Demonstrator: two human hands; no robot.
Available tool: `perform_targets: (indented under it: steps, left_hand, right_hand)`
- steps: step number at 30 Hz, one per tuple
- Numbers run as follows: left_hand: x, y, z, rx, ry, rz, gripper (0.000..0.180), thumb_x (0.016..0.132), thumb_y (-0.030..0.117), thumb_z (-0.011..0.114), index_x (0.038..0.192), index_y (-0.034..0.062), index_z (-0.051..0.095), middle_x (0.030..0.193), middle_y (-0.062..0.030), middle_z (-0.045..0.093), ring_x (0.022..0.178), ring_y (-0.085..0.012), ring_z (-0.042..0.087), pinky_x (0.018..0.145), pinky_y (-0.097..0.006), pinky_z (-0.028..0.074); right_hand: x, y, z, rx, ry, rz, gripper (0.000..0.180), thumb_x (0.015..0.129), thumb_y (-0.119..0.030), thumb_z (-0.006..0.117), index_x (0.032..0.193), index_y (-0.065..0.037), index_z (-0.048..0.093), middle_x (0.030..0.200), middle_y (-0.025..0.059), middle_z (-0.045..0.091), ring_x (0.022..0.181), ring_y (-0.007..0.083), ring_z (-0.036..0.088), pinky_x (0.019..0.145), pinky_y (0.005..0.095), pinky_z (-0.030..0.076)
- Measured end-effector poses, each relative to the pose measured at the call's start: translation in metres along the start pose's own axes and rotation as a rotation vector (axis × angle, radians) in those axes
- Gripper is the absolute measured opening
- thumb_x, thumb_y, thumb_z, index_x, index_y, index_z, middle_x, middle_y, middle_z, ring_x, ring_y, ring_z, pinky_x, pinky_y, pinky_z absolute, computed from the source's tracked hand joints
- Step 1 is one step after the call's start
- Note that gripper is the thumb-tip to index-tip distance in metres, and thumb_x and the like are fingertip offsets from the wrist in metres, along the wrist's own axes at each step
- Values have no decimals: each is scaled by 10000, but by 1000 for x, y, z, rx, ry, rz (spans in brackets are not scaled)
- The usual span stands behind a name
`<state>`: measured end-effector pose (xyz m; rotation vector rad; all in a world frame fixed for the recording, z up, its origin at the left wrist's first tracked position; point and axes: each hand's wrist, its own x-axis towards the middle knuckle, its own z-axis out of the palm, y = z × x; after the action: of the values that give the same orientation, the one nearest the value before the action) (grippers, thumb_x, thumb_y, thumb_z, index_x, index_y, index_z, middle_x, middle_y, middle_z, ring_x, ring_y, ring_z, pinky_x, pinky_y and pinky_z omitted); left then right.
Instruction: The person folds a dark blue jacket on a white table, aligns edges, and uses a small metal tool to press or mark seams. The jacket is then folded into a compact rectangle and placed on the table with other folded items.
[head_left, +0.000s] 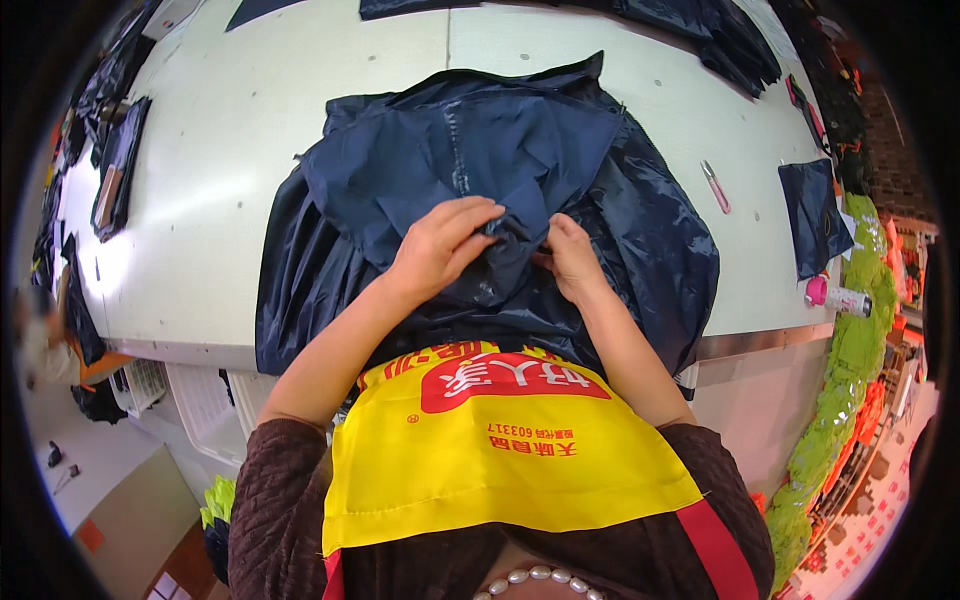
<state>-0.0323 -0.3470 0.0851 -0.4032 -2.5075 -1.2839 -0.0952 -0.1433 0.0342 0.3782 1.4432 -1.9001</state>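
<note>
A dark navy garment of thin, shiny fabric [380,165] lies spread and crumpled on the table in front of me. A pale, mottled strip runs down its upper middle along a seam. My left hand [440,248] is closed on a bunched fold near the garment's centre, fingers curled over the cloth. Just right of it, my right hand [572,258] pinches the edge of the same gathered fold between thumb and fingers. What lies inside the fold is hidden. The lower part of the garment hangs over the table's near edge, against my yellow apron [480,470].
On the white table [230,200], thread snips [715,187] lie to the right. Beyond them are a dark folded piece [812,215] and a bottle with a pink cap [840,297]. More dark garments [700,30] line the far edge. Bright green material [835,400] hangs at right.
</note>
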Motion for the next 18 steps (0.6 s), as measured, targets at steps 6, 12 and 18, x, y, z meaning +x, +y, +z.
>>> perform_targets:
  steps: [6,12,18]
  left_hand:
    - [-4,-15,-11,-19,-351,-35,143,818,113,602,925,25,636,938,-131,602,857,-306,607,767,-349,489]
    - [-29,-22,2,481,-790,131,298,838,141,592,1119,42,604,1195,-152,533,1057,-277,555,856,-343,477]
    - [-31,-1,-45,-114,184,-239,242,827,141,635,1036,21,620,994,-130,611,882,-276,601,785,-330,483]
  right_hand:
    - [-54,-48,58,208,-4,-270,67,870,-98,529,806,-77,525,757,-35,526,681,61,490,664,215,416]
    - [-42,-80,54,74,47,-459,177,858,-80,569,708,-108,477,645,-59,454,521,34,420,458,180,335]
    - [-34,-85,-7,425,99,-303,206,903,-116,541,1064,12,546,1045,109,634,942,224,632,811,340,539]
